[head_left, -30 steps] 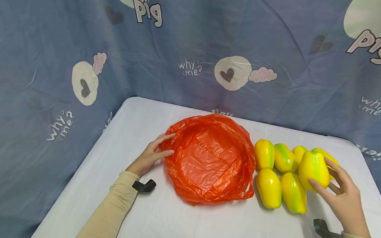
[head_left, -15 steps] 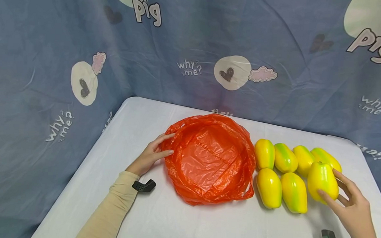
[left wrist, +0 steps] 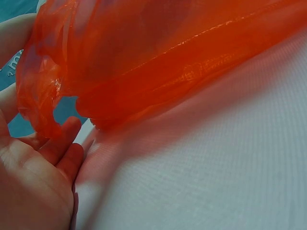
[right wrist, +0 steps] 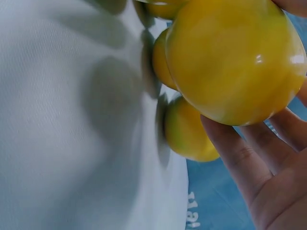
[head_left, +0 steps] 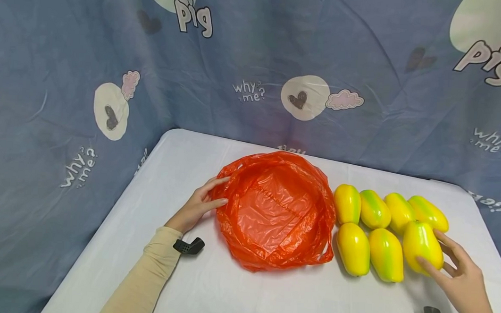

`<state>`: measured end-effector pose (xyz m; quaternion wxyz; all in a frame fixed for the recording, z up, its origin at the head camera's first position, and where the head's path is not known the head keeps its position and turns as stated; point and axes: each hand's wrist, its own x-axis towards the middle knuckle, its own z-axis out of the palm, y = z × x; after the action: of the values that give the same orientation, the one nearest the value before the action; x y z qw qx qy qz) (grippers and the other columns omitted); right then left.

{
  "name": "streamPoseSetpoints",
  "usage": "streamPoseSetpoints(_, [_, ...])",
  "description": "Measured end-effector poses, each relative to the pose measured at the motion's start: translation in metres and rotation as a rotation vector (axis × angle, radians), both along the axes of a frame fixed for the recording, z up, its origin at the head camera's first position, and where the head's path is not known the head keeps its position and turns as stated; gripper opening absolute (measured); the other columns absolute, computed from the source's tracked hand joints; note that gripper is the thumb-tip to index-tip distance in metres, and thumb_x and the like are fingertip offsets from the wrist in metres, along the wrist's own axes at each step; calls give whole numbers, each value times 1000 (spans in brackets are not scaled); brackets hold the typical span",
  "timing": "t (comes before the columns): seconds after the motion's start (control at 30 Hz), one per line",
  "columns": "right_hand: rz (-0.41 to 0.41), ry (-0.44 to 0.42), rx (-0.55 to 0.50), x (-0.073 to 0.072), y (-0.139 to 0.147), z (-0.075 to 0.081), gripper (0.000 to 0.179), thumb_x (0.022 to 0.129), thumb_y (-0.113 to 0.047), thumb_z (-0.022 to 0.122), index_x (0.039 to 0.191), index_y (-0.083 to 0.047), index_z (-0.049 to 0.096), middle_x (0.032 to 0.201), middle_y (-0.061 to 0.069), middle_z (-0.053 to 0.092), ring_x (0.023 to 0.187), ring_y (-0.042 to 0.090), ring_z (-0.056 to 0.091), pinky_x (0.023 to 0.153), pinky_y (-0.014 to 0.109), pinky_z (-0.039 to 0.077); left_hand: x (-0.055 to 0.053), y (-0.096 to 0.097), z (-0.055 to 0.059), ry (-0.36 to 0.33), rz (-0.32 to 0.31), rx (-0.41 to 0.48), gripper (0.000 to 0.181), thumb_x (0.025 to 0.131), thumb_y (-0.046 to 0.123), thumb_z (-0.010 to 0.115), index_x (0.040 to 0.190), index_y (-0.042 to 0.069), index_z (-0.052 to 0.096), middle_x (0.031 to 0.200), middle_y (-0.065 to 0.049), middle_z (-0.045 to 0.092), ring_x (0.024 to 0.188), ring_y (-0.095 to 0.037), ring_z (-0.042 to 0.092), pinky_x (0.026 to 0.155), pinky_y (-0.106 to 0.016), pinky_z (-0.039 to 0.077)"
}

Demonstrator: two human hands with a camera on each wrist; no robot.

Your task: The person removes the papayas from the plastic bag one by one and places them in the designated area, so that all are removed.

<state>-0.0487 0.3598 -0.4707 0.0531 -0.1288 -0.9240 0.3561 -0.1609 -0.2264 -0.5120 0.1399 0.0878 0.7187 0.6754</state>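
A translucent red plastic bag (head_left: 273,214) stands on the table with its mouth spread wide. My left hand (head_left: 195,205) holds its left rim, thumb and fingers on either side; in the left wrist view the bag's handle loop (left wrist: 57,91) lies among the fingers. My right hand (head_left: 461,276) grips a yellow-green mango (head_left: 422,248) between thumb and fingers, at the right end of the front row. In the right wrist view this held mango (right wrist: 235,62) hangs over the table, its shadow apart from it, with other mangoes behind.
Just right of the bag, several mangoes (head_left: 375,209) lie in a back row and two more, including a front mango (head_left: 386,255), lie before them. A white cloth covers the table (head_left: 294,300). A blue printed curtain (head_left: 221,55) hangs behind and at the left.
My right hand has moved right and toward me with the mango, lowering it beside the front row. More of the back-row mangoes shows. The left hand and bag have stayed put.
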Motion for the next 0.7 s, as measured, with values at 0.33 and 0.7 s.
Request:
streamPoseSetpoints(0.33, [91,-36,17,4,10,-4,84,93,-30,79,162,-20,34,164,-19,32,109,-28,27,79,8,51,-2,-1,-2,4,-7,15,61,98,19,71,154,29,48,174,4,11,160,-22,22,121,-31,39])
streamPoseSetpoints(0.7, [130,-170,14,2,12,-7,88,92,-42,78,163,-16,31,162,-22,33,100,-24,26,73,12,50,-2,0,-2,12,-2,7,61,98,19,71,154,28,48,173,1,12,160,-24,23,125,-42,33])
